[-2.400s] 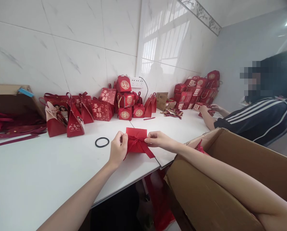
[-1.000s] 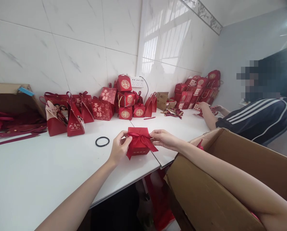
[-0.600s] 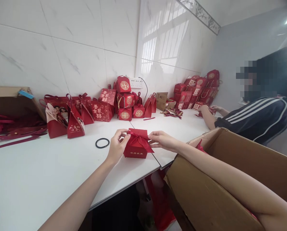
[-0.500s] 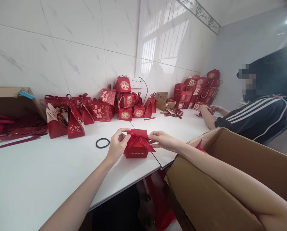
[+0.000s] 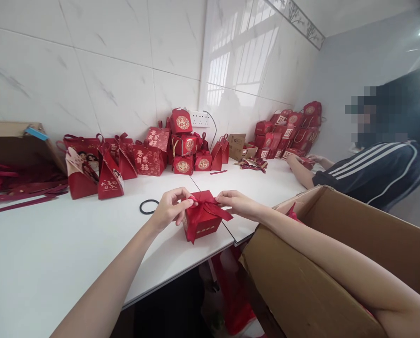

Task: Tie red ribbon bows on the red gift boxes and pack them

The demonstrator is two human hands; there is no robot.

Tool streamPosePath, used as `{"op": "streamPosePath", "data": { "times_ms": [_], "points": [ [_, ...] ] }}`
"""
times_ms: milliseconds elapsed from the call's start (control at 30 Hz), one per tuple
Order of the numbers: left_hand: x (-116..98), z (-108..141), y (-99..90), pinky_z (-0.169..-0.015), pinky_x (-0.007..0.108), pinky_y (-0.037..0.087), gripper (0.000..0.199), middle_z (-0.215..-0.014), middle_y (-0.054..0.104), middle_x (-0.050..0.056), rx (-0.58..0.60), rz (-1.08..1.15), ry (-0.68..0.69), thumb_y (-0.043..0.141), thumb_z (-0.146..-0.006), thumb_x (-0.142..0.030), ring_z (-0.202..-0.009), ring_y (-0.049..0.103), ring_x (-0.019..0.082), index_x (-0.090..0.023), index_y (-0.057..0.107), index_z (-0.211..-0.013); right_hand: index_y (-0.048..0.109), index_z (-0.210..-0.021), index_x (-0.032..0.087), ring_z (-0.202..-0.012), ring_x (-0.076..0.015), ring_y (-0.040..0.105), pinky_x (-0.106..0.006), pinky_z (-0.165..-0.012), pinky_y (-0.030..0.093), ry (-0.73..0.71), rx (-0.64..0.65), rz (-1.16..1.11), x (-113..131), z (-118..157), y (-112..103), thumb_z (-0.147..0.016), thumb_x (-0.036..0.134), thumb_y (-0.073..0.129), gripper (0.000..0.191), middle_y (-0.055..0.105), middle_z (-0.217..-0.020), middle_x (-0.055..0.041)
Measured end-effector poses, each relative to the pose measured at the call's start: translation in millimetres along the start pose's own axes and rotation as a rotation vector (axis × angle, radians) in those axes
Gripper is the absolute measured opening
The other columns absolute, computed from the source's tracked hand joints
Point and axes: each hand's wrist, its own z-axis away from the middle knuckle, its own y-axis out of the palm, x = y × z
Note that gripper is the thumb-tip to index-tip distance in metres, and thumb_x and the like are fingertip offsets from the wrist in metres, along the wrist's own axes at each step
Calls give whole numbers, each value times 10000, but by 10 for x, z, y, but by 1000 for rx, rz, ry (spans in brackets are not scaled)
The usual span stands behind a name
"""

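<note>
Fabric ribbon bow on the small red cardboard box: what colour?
The ribbon bow is red, like the box; head view.

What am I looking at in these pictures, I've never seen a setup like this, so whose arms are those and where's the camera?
There's no machine here: the two bare arms belong to the person wearing the camera on their head. Every picture comes from that one camera, looking forward and down.

The left hand and right hand pinch a red ribbon tied in a bow across a small red box. On the white table are a black ring and, along the wall, red gift boxes. A large open cardboard box sits under the right forearm. The striped sleeve at far right is another person's.
</note>
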Motion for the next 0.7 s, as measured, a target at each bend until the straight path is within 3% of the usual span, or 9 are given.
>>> {"op": "streamPosePath", "data": {
  "times_ms": [167,267,433,600,700],
  "points": [
    [18,-20,-4,-272,162,198,251,-589,576,-36,16,48,-64,608,-716,-375,-239,348,18,-162,550,-835,518,-707,146,-711,-104,532,-197,-549,408,-6,26,28,3,7,-3,-800,249,549,143,572,-765,-20],
    [5,-31,2,-287,163,209,269,-586,582,-20,-33,2,-82,604,-717,-411,-264,382,27,-150,542,-737,516,-706,143,-719,-106,538,-200,-558,420,-5,36,29,3,13,-2,-804,253,548,151,580,-778,-28],
    [1,-46,-5,-325,136,168,325,-343,349,-93,-108,-21,-95,577,-721,-489,-291,309,34,-175,497,-736,510,-700,147,-702,-102,543,-198,-550,430,10,25,18,7,16,5,-803,234,552,142,573,-774,-22],
    [20,-63,-10,-334,131,141,387,-381,286,-109,-111,19,-86,619,-671,-527,-314,243,10,-167,481,-696,513,-707,146,-711,-102,549,-196,-555,439,18,27,14,20,20,6,-805,224,555,132,580,-802,-27],
    [19,-67,-10,-321,135,139,397,-427,345,-100,-105,55,-85,631,-662,-527,-298,245,-1,-167,465,-683,517,-711,143,-715,-103,549,-191,-548,437,17,22,24,27,25,11,-813,217,542,129,577,-793,-28]
  ]
}}
